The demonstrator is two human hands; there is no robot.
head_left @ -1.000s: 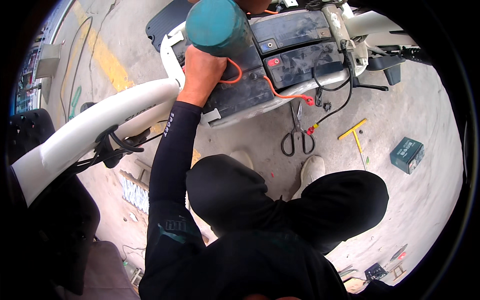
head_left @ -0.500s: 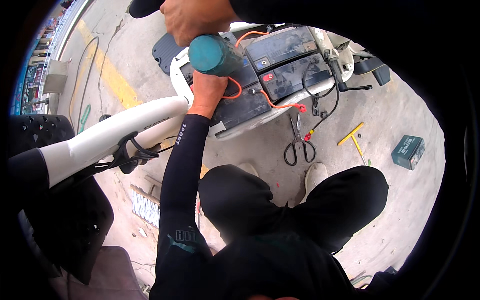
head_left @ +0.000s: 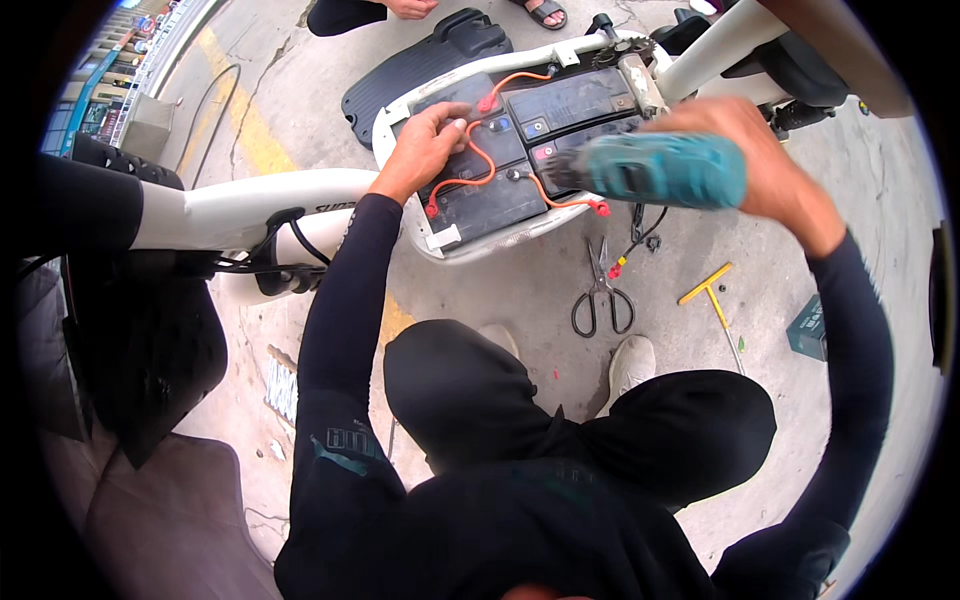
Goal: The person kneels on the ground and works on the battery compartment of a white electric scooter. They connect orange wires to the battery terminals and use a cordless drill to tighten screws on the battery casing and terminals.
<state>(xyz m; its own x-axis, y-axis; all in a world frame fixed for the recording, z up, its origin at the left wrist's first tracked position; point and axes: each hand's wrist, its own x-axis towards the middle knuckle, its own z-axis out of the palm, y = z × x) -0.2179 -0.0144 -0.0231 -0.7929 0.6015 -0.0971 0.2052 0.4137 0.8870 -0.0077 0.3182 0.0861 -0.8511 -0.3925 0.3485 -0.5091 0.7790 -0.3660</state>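
Note:
A white scooter frame holds several black batteries (head_left: 490, 205) with orange leads between them. My left hand (head_left: 420, 150) rests over the left-hand batteries, fingers loosely spread, the fingertips beside an orange lead (head_left: 492, 170). One end of that lead has a red cap (head_left: 432, 209) on the near left battery. My right hand (head_left: 775, 165) grips a teal cordless drill (head_left: 665, 170), smeared by motion. The drill is held level above the right side of the frame, its dark nose pointing left over the batteries. Its grip is mostly hidden by my fingers.
Scissors (head_left: 601, 295), a yellow T-handle wrench (head_left: 712, 293) and a teal box (head_left: 808, 330) lie on the concrete. A white tube (head_left: 260, 205) runs off left. A black footboard (head_left: 425, 75) sits behind. Another person's hand (head_left: 410, 8) and sandalled foot (head_left: 546, 13) show at the far edge.
The drill has left its upright position over the left-hand batteries; my right hand has carried it right and tipped it level. My left hand has shifted slightly away from me, its fingers loosened.

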